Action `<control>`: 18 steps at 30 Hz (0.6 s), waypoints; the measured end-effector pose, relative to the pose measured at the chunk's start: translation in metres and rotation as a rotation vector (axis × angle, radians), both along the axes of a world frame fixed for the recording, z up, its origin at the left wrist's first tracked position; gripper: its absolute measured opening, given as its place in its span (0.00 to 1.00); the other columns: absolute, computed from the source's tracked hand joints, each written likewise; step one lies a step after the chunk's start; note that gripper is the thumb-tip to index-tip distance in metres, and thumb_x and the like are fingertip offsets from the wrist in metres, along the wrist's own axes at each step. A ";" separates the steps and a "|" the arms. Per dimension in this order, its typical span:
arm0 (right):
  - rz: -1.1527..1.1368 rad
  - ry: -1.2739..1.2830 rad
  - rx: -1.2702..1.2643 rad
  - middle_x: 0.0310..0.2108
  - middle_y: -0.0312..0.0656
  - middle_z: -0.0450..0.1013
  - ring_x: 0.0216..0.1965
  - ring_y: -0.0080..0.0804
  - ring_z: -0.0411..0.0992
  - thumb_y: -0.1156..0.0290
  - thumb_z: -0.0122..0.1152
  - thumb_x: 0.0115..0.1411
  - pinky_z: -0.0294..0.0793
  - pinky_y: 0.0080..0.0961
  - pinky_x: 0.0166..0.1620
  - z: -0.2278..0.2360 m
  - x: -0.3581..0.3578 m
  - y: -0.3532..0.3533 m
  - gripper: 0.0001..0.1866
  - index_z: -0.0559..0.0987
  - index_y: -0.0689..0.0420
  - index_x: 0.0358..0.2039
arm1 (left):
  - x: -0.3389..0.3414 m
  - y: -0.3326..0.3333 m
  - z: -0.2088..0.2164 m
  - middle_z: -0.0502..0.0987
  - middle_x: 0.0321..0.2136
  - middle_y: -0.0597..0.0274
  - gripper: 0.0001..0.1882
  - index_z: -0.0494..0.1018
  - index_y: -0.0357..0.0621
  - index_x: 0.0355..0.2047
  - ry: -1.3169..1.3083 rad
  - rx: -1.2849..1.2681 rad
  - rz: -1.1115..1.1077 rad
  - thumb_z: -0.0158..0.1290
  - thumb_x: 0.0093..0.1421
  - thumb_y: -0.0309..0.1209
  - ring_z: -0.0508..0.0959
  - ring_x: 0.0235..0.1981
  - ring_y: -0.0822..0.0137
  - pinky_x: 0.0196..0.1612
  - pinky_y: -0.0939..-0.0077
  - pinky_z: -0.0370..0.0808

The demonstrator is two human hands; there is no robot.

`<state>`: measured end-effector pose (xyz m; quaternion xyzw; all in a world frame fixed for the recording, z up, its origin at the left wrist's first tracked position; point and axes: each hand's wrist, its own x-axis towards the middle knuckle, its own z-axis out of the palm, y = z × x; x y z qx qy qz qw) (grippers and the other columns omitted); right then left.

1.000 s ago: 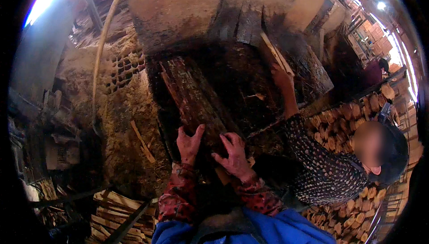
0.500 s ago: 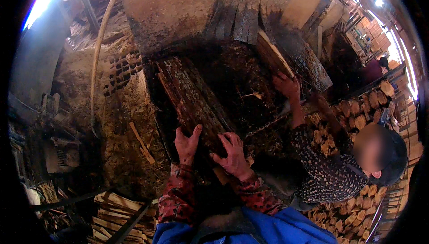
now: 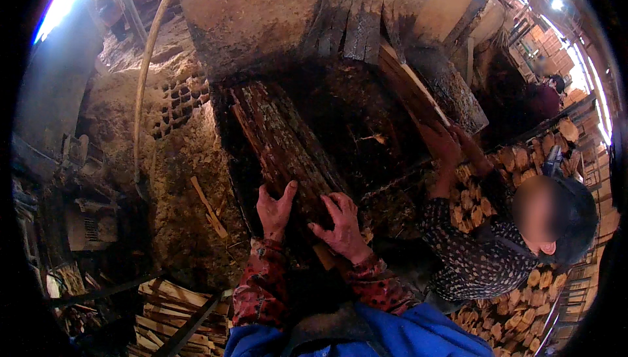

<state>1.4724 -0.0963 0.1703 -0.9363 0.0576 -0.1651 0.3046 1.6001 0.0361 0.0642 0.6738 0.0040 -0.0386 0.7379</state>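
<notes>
Two long, bark-covered wood slabs, lying close together like one dark log (image 3: 281, 138), stretch away from me inside a dark pit or trough. My left hand (image 3: 275, 210) grips the near left edge, its thumb up over the bark. Round the near right side curl the fingers of my right hand (image 3: 341, 227), thumb toward the middle. Part of each hand's grip is hidden beneath the wood. To my right, a co-worker's hands (image 3: 448, 144) hold a reddish plank (image 3: 418, 99) with a pale edge; its far end passes under hanging dark flaps (image 3: 360, 33).
A large tan wall or hood (image 3: 255, 17) stands beyond the pit. A curved pole (image 3: 145, 82) leans at the left, near loose wood strips (image 3: 209, 206). Split wood (image 3: 176, 314) is piled at lower left. Stacked firewood (image 3: 523, 311) surrounds the co-worker (image 3: 487, 259), close on my right.
The co-worker's plank has come farther out from the flaps, toward the lower right, and both of the co-worker's hands are now on it. My hands and the slabs have barely moved.
</notes>
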 end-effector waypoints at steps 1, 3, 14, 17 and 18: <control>0.001 0.002 0.006 0.51 0.52 0.62 0.54 0.54 0.59 0.41 0.55 0.55 0.56 0.49 0.58 -0.002 0.000 0.000 0.39 0.69 0.64 0.53 | 0.000 0.001 -0.003 0.79 0.37 0.53 0.27 0.69 0.31 0.40 0.007 -0.026 -0.003 0.64 0.53 0.42 0.76 0.37 0.68 0.41 0.72 0.74; -0.008 0.008 0.000 0.51 0.52 0.62 0.54 0.54 0.59 0.40 0.54 0.55 0.56 0.49 0.58 -0.003 -0.002 -0.003 0.39 0.69 0.64 0.53 | -0.002 -0.003 0.011 0.78 0.38 0.53 0.27 0.69 0.31 0.41 0.026 -0.050 -0.014 0.64 0.53 0.42 0.76 0.38 0.69 0.41 0.72 0.73; 0.000 -0.018 0.066 0.49 0.51 0.64 0.52 0.51 0.63 0.52 0.63 0.54 0.63 0.43 0.54 0.007 -0.006 -0.013 0.32 0.71 0.63 0.51 | -0.006 -0.002 0.026 0.77 0.40 0.51 0.30 0.69 0.31 0.42 0.065 -0.024 0.004 0.64 0.52 0.45 0.75 0.39 0.66 0.42 0.69 0.73; -0.106 -0.019 0.085 0.47 0.52 0.67 0.49 0.51 0.66 0.62 0.66 0.52 0.68 0.39 0.52 0.024 -0.005 -0.050 0.26 0.73 0.64 0.47 | -0.006 0.000 0.026 0.77 0.39 0.49 0.33 0.68 0.29 0.44 0.063 0.093 0.025 0.64 0.52 0.46 0.76 0.40 0.64 0.42 0.67 0.73; -0.196 -0.022 0.057 0.48 0.52 0.67 0.50 0.52 0.66 0.63 0.66 0.52 0.67 0.40 0.53 0.022 -0.006 -0.073 0.24 0.73 0.64 0.46 | -0.007 -0.001 0.029 0.77 0.39 0.48 0.34 0.67 0.29 0.44 0.056 0.139 0.025 0.65 0.51 0.47 0.76 0.40 0.63 0.42 0.66 0.73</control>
